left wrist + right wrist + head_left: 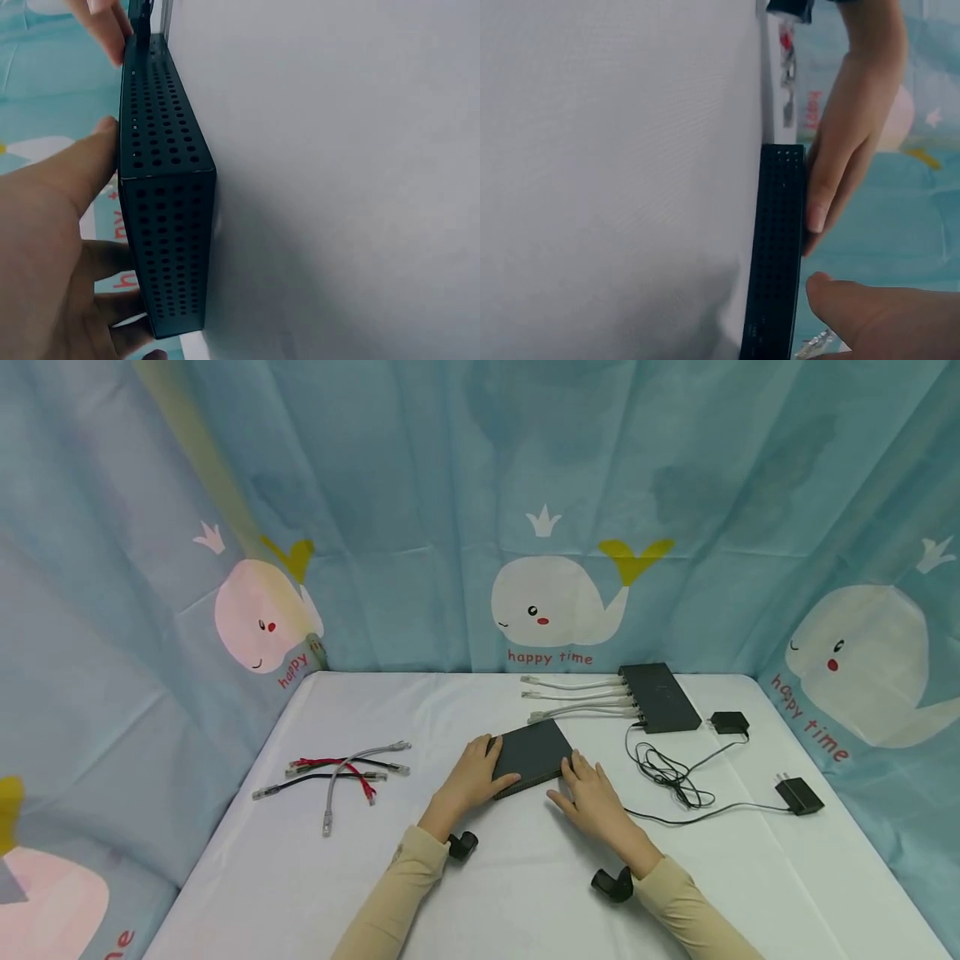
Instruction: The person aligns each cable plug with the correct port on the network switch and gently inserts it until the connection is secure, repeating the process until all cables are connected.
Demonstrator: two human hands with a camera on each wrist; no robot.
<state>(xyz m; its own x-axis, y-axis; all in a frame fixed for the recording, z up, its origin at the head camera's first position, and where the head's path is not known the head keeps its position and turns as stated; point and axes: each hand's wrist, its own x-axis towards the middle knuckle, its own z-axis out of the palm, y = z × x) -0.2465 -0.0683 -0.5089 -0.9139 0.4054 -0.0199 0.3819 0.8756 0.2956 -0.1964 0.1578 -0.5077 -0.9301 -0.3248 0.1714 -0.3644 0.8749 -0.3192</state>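
A flat black network switch [532, 757] with perforated sides [169, 247] lies at an angle on the white table. My left hand [471, 774] rests on its left part, the thumb on the top face and the other fingers by the left edge. On the right side, the fingers of my right hand [592, 797] touch the switch's edge, while the thumb points away from it. The right wrist view has the left hand [851, 150] lying along the top face. A thin black cable runs from beneath the right hand to a power adapter [799, 795].
Another black switch [660, 697] stands at the back right with several grey network cables [577, 697] plugged in. Its coiled power cord [667, 774] leads to a second adapter [729, 722]. Loose red, black and grey patch cables [341, 772] lie crossed at the left.
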